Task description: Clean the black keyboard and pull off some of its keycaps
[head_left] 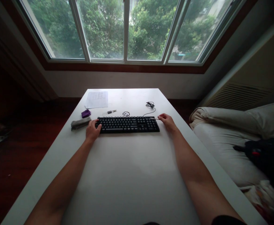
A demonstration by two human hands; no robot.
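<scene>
A black keyboard (125, 124) lies flat across the white table. My left hand (93, 129) grips its left end, thumb at the front edge and fingers at the back corner. At the other end, my right hand (167, 122) is closed in a pinch on a thin white stick (154, 118), which looks like a cotton swab. The stick points left over the upper part of the number pad; its tip is too small to tell whether it touches the keys. Just left of my left hand rests a folded grey cloth (80, 123).
Behind the keyboard lie a purple packet (85, 113), a small slim tool (111, 111), a clear ring-shaped item (126, 113) and a coiled black cable (150, 105). A printed sheet (96, 99) is at the far left of the table (127, 175). A sofa (223, 147) stands right.
</scene>
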